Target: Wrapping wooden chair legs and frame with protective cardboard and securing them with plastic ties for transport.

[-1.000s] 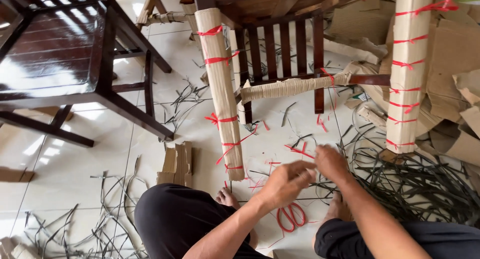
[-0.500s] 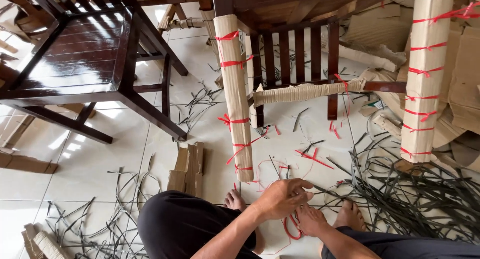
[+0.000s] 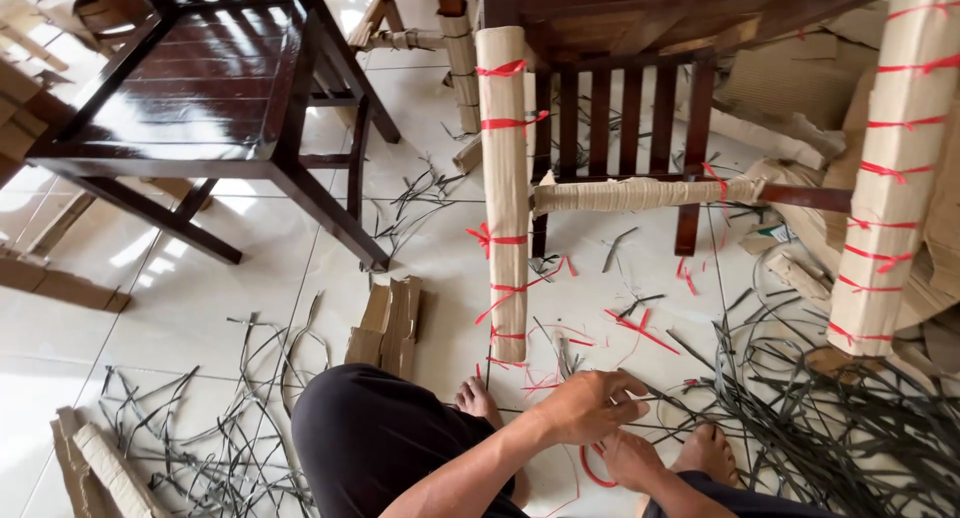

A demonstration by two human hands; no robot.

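Wrapping chair legs in cardboard, partway done.
Left hand curls loosely and right hand grips red scissors on the floor; front leg tied, crossbar half wrapped.

The person sits low, knees bent and spread, bare feet flat on the floor, in dark trousers. The left forearm runs up from the bottom edge between the knees, bare, angled to the right, wrist nearly straight. The left hand is palm down, its back to the camera, fingers curled loosely with the thumb along the upper side; whether it grips anything cannot be told. The right hand lies just below and partly under the left, reaching down close to the right foot, fingers bent downward and mostly hidden. The right forearm enters from the lower right, largely out of view.
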